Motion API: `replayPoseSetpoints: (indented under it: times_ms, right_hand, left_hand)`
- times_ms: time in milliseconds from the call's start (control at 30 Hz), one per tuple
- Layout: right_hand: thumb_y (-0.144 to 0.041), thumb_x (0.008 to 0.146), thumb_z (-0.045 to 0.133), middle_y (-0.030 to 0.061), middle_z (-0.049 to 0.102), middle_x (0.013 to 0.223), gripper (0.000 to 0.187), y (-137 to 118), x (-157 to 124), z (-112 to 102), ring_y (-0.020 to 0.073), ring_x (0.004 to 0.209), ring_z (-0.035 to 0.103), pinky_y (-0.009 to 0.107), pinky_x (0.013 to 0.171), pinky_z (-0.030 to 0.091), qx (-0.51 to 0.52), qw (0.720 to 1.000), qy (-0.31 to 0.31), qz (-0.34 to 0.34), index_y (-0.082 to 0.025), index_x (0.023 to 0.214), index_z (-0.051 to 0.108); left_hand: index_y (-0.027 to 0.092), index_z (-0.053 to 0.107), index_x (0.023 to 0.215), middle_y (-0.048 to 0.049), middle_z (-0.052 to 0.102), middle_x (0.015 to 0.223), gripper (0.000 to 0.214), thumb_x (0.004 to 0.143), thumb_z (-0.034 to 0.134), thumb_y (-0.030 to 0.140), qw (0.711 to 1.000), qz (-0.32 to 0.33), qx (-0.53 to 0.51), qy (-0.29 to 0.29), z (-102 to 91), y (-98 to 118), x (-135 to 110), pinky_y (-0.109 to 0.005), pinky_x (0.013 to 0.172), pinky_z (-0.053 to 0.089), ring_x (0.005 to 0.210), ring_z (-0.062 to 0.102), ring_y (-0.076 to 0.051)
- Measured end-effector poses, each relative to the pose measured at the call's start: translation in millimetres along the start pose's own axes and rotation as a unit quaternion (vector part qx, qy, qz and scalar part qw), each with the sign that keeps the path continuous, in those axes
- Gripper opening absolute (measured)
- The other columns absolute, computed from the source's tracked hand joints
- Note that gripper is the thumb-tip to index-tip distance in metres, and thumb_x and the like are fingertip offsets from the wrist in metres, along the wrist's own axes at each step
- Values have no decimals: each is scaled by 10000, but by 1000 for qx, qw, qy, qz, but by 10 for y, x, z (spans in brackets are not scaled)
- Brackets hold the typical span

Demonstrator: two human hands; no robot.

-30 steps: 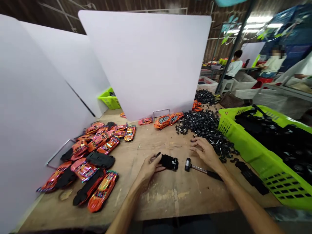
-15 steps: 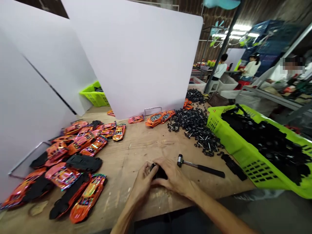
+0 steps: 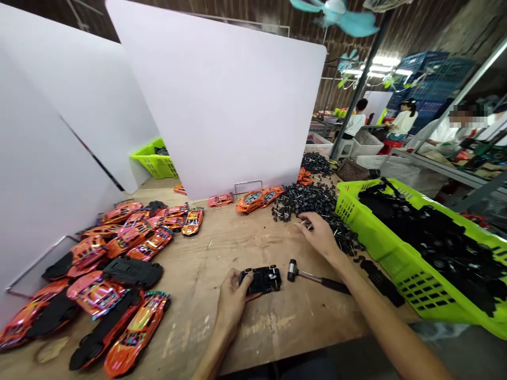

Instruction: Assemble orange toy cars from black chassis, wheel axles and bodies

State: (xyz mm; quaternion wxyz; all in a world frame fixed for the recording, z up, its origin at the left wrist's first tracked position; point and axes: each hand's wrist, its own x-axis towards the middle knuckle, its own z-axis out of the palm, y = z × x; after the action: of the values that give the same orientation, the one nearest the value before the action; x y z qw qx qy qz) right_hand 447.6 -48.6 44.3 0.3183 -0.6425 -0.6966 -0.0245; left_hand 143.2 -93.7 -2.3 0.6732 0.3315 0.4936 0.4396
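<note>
Pulled away from the black chassis [image 3: 261,278] since the earlier frame: right hand [image 3: 319,235], now above the edge of the wheel pile [image 3: 312,203], fingers [image 3: 306,221] curled inward, tips close together, any small item between them too small to tell. Left hand [image 3: 233,302] still on the chassis, fingers [image 3: 243,279] closed around its near end, chassis lying on the wooden table [image 3: 198,338]. Just right of the chassis, a mallet [image 3: 312,275], head toward it. Farther out, orange car bodies [image 3: 127,243] heaped left, and a green basket [image 3: 412,248] of black parts right.
</note>
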Motion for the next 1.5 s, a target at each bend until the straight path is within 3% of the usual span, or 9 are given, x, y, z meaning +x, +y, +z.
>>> replayPoseSetpoints:
  times_ms: [133, 300, 467, 633, 767, 867, 1000, 1267, 1500]
  right_hand:
    - [-126, 832, 768, 124, 577, 1526, 595, -428, 1155, 531, 300, 1431, 486, 453, 1195, 365, 20, 989, -105, -104, -229, 1399, 619]
    - [-46, 860, 660, 157, 739, 1224, 277, -598, 1713, 767, 285, 1230, 621, 374, 1073, 417, 13, 970, -203, -135, -95, 1122, 735]
    - [-118, 914, 644, 156, 750, 1144, 216, -469, 1125, 511, 267, 1079, 665, 346, 969, 469, 27, 962, -236, -132, -141, 1105, 743]
    - [-348, 983, 637, 25, 780, 975, 346, -207, 493, 212, 198, 817, 708, 292, 766, 546, 96, 941, -306, -105, -214, 1292, 716]
    - [-423, 1028, 553, 98, 751, 1201, 374, -149, 178, 256, 254, 1031, 708, 385, 921, 565, 115, 947, -292, -66, -212, 1284, 725]
    - [-461, 1042, 521, 165, 642, 1375, 451, -264, 18, 388, 311, 1255, 611, 492, 1085, 481, 110, 963, -244, -43, -199, 1392, 634]
    - [-520, 839, 812, 179, 621, 1354, 679, -525, -109, 417, 368, 1284, 569, 533, 1088, 468, 86, 968, -227, -59, -202, 1402, 600]
    - [-394, 949, 714, 91, 650, 1374, 560, -1021, -624, 166, 269, 1235, 637, 423, 1072, 516, 230, 927, -278, -99, -278, 1454, 502]
    - [-288, 921, 727, 106, 637, 1388, 574, -1105, -787, 297, 283, 1266, 619, 458, 1099, 503, 216, 926, -287, -118, -275, 1450, 504]
  left_hand:
    - [201, 527, 786, 3, 653, 799, 591, 571, 931, 576, 1000, -2, 0, -4, 49, 60, -33, -366, 668, 662, 777, 661, -184]
    - [206, 508, 792, -2, 664, 825, 587, 609, 920, 582, 1000, -1, -17, 2, -170, 169, -150, -370, 704, 662, 797, 673, -186]
    - [200, 535, 815, -16, 695, 843, 576, 614, 923, 576, 999, -20, -26, 23, -415, 179, -163, -393, 751, 665, 825, 688, -201]
    - [200, 544, 800, -17, 672, 842, 554, 622, 915, 571, 1000, -13, -4, 2, -340, 171, -166, -368, 713, 665, 816, 668, -194]
    - [207, 536, 806, -14, 666, 840, 556, 626, 901, 586, 1000, -20, 12, -20, -226, 156, -181, -408, 720, 677, 829, 668, -204]
    - [212, 530, 801, -8, 660, 825, 582, 606, 904, 613, 999, -23, 27, -21, -200, 132, -183, -417, 714, 679, 833, 667, -208]
    - [213, 545, 788, -5, 678, 791, 594, 591, 914, 636, 999, -35, 25, -30, -239, 140, -199, -410, 754, 672, 834, 702, -224]
    - [179, 703, 923, -133, 817, 906, 704, 779, 605, 861, 987, -113, -26, -107, -362, 218, -185, -442, 829, 638, 890, 789, -310]
    - [217, 572, 855, -68, 813, 903, 570, 621, 932, 592, 994, -71, 3, -82, -318, 163, -193, -397, 797, 641, 845, 789, -261]
